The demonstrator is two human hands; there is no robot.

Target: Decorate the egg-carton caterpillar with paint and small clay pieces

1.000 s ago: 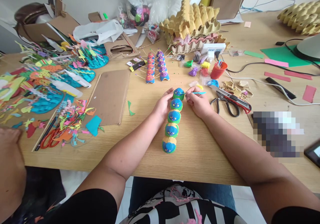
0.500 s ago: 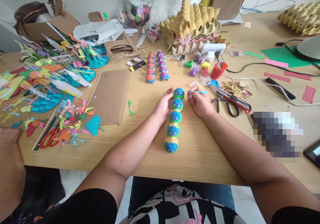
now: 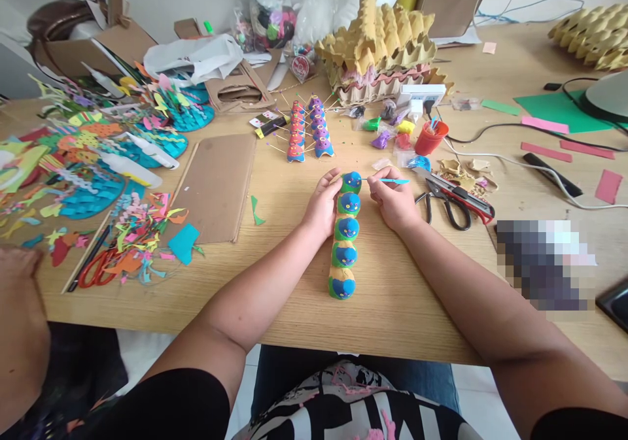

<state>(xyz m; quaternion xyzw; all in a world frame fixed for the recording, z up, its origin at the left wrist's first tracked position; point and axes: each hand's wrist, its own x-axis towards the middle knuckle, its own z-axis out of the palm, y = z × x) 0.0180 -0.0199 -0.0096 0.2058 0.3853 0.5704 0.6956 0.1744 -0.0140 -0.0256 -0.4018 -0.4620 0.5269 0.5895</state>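
A blue and green egg-carton caterpillar [image 3: 348, 229], a row of bumps with small faces, lies lengthwise in front of me on the table. My left hand [image 3: 322, 199] grips its far end from the left side, fingers curled against the farthest bump. Between the fingertips of my right hand [image 3: 392, 199] is a thin blue modelling tool [image 3: 395, 181]. Its fine tip points left and reaches the right side of that farthest bump; whether it touches I cannot tell. Beyond them stand a red egg-carton caterpillar [image 3: 296, 133] and a purple one [image 3: 321, 133], with thin sticks poking out.
Right of my right hand lie a red utility knife [image 3: 458, 195], black-handled pliers [image 3: 458, 216] and a red cup [image 3: 432, 138]. Egg trays [image 3: 377, 41] are stacked at the back. Paper scraps, glue bottles [image 3: 130, 169] and cardboard [image 3: 213, 188] cover the left. Another person's arm [image 3: 22, 335] is at far left.
The blue and green caterpillar has turned a little, its near end swinging right and its faces tilting rightward. My right hand's fingers have shifted slightly around the tool.
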